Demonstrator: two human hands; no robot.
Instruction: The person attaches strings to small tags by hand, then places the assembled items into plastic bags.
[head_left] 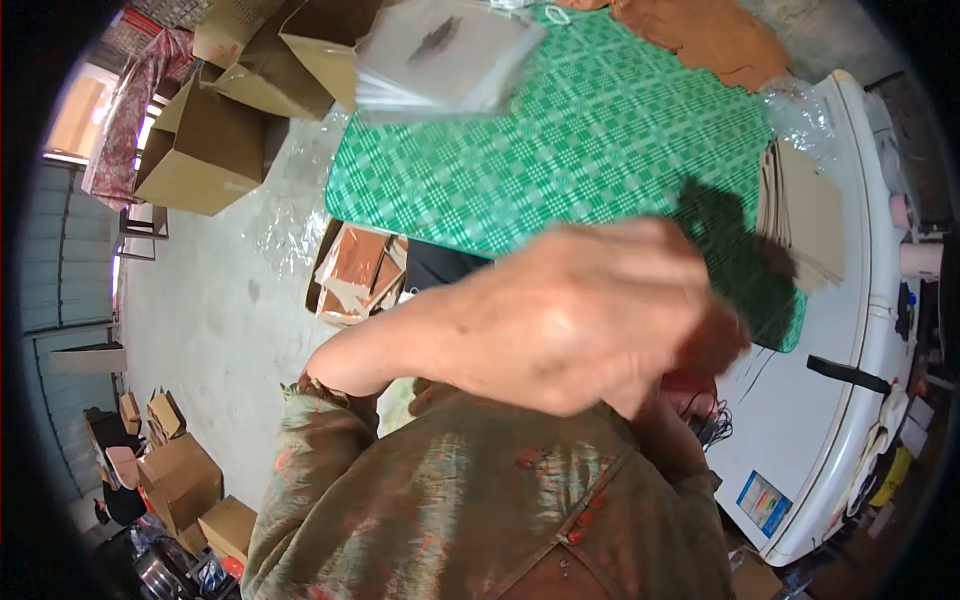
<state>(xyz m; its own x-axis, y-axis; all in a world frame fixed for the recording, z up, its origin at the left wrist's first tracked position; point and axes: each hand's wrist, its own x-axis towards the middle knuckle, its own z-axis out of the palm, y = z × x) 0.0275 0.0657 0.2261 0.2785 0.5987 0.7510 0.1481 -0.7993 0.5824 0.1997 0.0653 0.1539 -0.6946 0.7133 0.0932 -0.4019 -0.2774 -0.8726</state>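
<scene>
My left hand (600,315) is raised in front of my chest, its back toward the camera. The fingers curl away from view, so whatever they may hold is hidden. Behind it, my right hand (722,338) is mostly covered, dark and blurred, and its fingers cannot be made out. Both hands are close together, near the front edge of a green checked cloth (560,170). A dark shadow falls on the cloth's right part. A stack of clear plastic sleeves (450,60) lies at the cloth's far left.
A pile of beige sheets (815,215) rests on a white surface (790,410) at the right. Open cardboard boxes (205,150) stand at the far left. A box with brown pieces (355,265) sits below the cloth's left edge. Brown leather-like material (700,40) lies at the back.
</scene>
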